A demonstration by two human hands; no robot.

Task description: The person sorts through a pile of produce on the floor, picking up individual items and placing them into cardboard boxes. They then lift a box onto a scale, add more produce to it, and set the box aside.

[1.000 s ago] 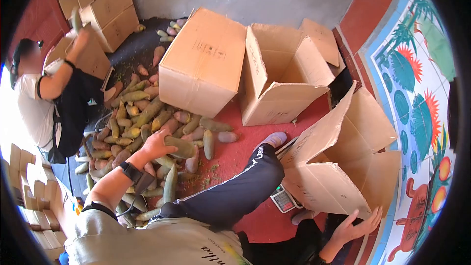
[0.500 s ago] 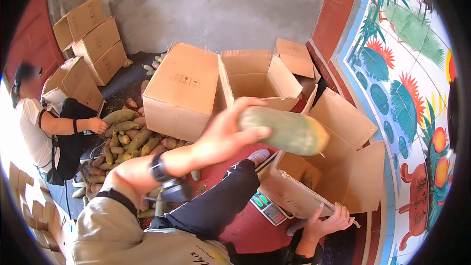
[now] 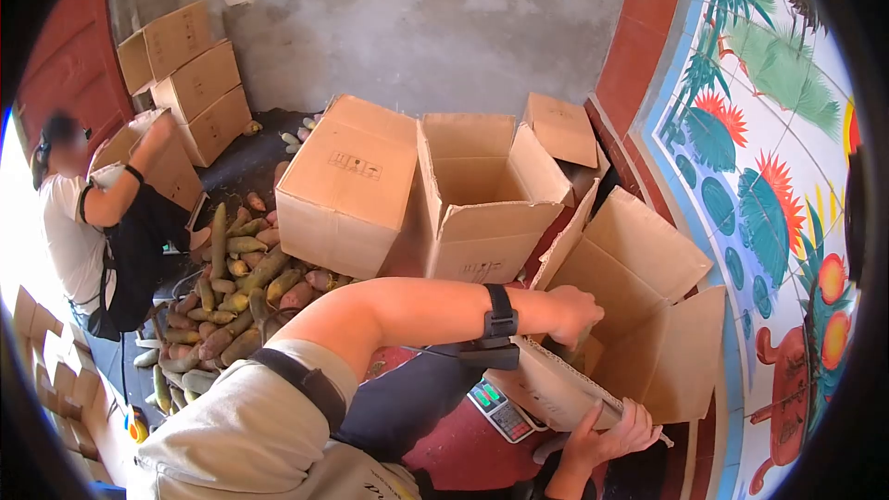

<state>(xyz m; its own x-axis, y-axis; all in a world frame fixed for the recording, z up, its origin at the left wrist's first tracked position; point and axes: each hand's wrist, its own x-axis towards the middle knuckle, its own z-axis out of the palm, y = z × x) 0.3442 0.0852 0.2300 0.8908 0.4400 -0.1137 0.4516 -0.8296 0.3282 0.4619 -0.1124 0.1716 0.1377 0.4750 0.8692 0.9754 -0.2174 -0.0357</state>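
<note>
My left hand (image 3: 571, 317) is closed just inside the near wall of an open cardboard box (image 3: 546, 389). Below its fingers shows a bit of a green radish (image 3: 567, 348), mostly hidden by the hand and the box wall. My right hand (image 3: 616, 433) grips the top edge of the same box's near flap, thumb on the outer side. The box leans over a digital scale (image 3: 500, 410) with lit green digits, on the red floor.
Green and reddish roots lie in a heap (image 3: 231, 301) at left. A closed carton (image 3: 347, 176) and an open carton (image 3: 491, 231) stand ahead. A co-worker (image 3: 83, 222) sits at far left beside stacked boxes (image 3: 194, 83). A painted tile wall (image 3: 741, 176) bounds the right.
My left hand has swung right and down with the green radish, from above the box to inside its near wall. My right hand keeps its hold. The co-worker's arm has risen.
</note>
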